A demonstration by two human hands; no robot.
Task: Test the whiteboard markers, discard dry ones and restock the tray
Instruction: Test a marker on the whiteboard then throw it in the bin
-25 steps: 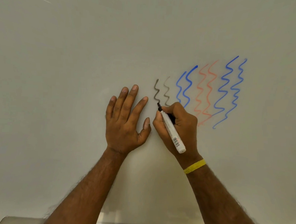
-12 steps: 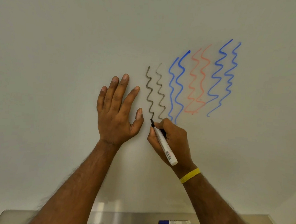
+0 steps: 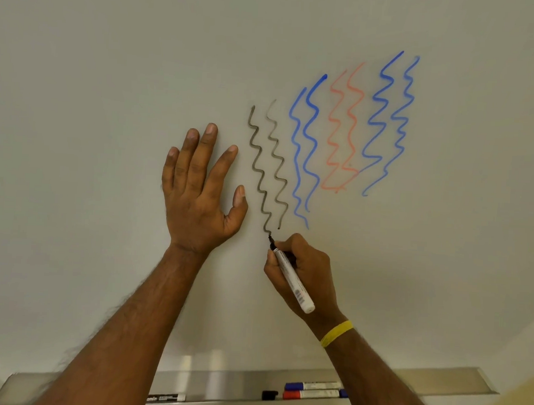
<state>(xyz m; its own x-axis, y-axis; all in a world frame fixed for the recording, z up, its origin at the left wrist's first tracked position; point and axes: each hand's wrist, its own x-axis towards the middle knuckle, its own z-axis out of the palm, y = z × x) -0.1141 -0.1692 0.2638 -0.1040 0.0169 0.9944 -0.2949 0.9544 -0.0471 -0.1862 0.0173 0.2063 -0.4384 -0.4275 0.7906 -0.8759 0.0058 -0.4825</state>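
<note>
My right hand [image 3: 304, 267] grips a black whiteboard marker [image 3: 292, 281], white-barrelled, with its tip touching the whiteboard [image 3: 110, 101] at the bottom end of a dark wavy line [image 3: 259, 174]. A second, fainter dark wavy line [image 3: 276, 168] runs beside it. My left hand [image 3: 200, 189] rests flat on the board just left of these lines, fingers spread. On the metal tray [image 3: 435, 381] below lie a blue-capped marker [image 3: 311, 386], a red-capped marker [image 3: 311, 394], a loose black cap [image 3: 269, 395] and another marker [image 3: 165, 398], partly hidden by my left arm.
Further right on the board are two blue wavy lines [image 3: 305, 148], two pale red ones [image 3: 344, 129] and two more blue ones [image 3: 387, 122]. A yellow band [image 3: 336, 333] circles my right wrist.
My right hand has drawn the left dark wavy line downward, so it is now much longer. The view has tilted down, bringing the tray and its markers into sight. My left hand stays flat.
</note>
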